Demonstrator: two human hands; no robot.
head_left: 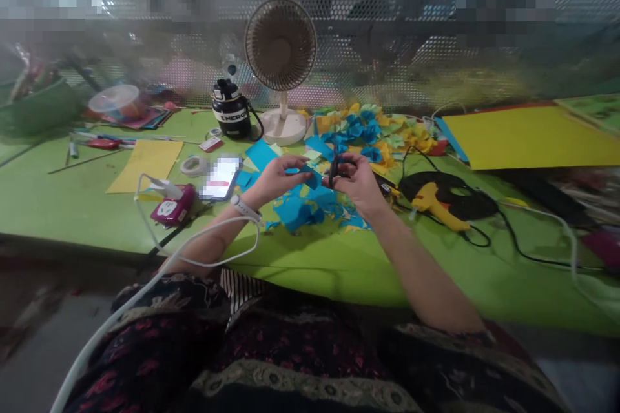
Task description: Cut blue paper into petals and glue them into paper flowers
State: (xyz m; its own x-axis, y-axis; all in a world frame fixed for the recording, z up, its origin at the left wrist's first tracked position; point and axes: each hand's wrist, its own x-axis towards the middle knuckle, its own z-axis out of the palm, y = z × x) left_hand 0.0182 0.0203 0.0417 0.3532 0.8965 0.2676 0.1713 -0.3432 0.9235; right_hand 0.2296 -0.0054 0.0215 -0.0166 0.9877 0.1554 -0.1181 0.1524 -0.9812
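Observation:
My left hand (pixel 282 177), with a white watch on its wrist, pinches a small piece of blue paper (pixel 311 177). My right hand (pixel 357 182) is closed round the dark handles of a pair of scissors (pixel 334 166), whose blades point up and away beside the paper. Whether the blades touch the paper I cannot tell. Below both hands lies a heap of blue paper scraps (pixel 295 210) on the green table (pixel 310 271). Just beyond them sits a pile of blue, yellow and pale green paper flowers (pixel 363 128).
A yellow hot glue gun (pixel 440 206) rests on a black round mat (pixel 465 197) at right, amid cables. Left are a phone (pixel 221 178), tape roll (pixel 193 166), purple power socket (pixel 172 205) and yellow paper (pixel 145 164). Behind stand a fan (pixel 281 45) and a black bottle (pixel 231 113).

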